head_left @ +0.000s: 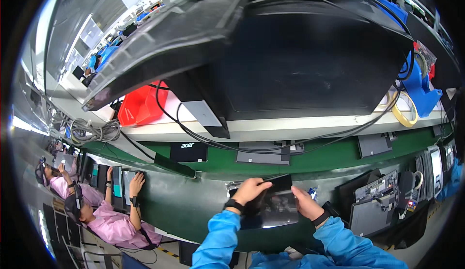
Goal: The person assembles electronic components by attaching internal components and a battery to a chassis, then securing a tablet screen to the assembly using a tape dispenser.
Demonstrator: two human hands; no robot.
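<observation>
A glossy dark flat panel [272,211], which looks like a laptop display panel, is tilted up above the green bench in front of me. My left hand [250,191] is closed on its upper left side, thumb across the front. At its right edge my right hand [306,204] grips the panel, with the fingers partly hidden behind it. Blue sleeves and black wristbands show on both arms. Just beyond my right hand lies a small blue and clear crumpled item [313,192], too small to name.
Opened laptop parts [378,201] and a row of upright panels [428,172] stand at the right. A shelf with a black monitor [315,65], a red bin [143,105] and a tape roll [406,110] overhangs the bench. Cables droop below it. Co-workers in pink [116,223] sit left.
</observation>
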